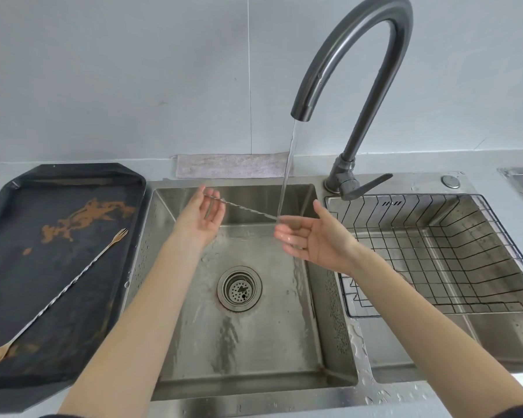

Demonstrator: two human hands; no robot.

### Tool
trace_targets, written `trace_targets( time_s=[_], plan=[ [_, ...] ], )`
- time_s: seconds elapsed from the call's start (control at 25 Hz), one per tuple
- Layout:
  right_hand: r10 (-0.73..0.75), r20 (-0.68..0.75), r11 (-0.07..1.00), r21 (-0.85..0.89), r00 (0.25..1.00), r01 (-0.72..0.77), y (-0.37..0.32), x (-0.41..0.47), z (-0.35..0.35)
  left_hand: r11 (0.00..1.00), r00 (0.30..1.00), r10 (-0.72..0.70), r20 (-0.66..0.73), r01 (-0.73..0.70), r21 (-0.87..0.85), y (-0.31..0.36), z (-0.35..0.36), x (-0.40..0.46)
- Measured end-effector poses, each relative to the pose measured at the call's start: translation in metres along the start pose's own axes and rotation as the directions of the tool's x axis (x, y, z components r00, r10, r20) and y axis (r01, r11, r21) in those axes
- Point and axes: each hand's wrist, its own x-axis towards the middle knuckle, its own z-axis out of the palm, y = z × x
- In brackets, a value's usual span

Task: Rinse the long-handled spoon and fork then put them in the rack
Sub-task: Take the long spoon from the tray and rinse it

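Note:
A long twisted-steel utensil [248,208] is stretched over the sink basin [254,342], with both of its ends hidden in my hands. My left hand [204,215] pinches its left end, palm up. My right hand [311,239] holds the right end under the running water [286,176], fingers wet. A second long utensil [58,297] lies diagonally on the black tray [82,342] at the left, with a gold fork tip at the top and a gold spoon bowl at the bottom. The black wire rack [435,251] sits empty in the right basin.
The curved grey faucet [360,70] rises behind the sink, its lever [369,184] pointing right. A grey cloth [230,165] lies on the back ledge. Brown stains mark the tray. The round drain [239,288] is mid-basin. Water drops lie on the divider.

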Motion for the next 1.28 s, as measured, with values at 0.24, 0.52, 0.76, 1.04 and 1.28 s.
trace_targets(
  time_s=[0.24, 0.52, 0.76, 1.04, 1.28],
  plan=[
    [-0.249, -0.039, 0.964, 0.091, 0.968, 0.251, -0.006, 0.012, 0.023, 0.967, 0.988, -0.155, -0.019, 0.147, -0.21, -0.022, -0.024, -0.009],
    [-0.388, -0.145, 0.902, -0.262, 0.91, 0.343, -0.004, 0.018, 0.028, 0.964, 0.964, -0.253, -0.076, 0.245, -0.105, -0.049, -0.046, -0.011],
    [-0.45, -0.169, 0.862, -0.339, 0.877, 0.377, -0.016, 0.012, 0.037, 0.87, 0.946, -0.304, -0.114, 0.324, 0.372, -0.06, -0.05, -0.019],
    [-0.564, -0.168, 0.729, -0.562, 0.809, 0.391, -0.016, 0.014, 0.038, 0.404, 0.901, 0.197, 0.386, -0.433, 0.806, -0.042, 0.005, -0.04],
    [-0.607, -0.144, 0.656, -0.646, 0.782, 0.39, -0.013, 0.014, 0.038, 0.163, 0.769, 0.284, 0.573, -0.628, 0.761, -0.04, 0.052, -0.037]
  ],
)
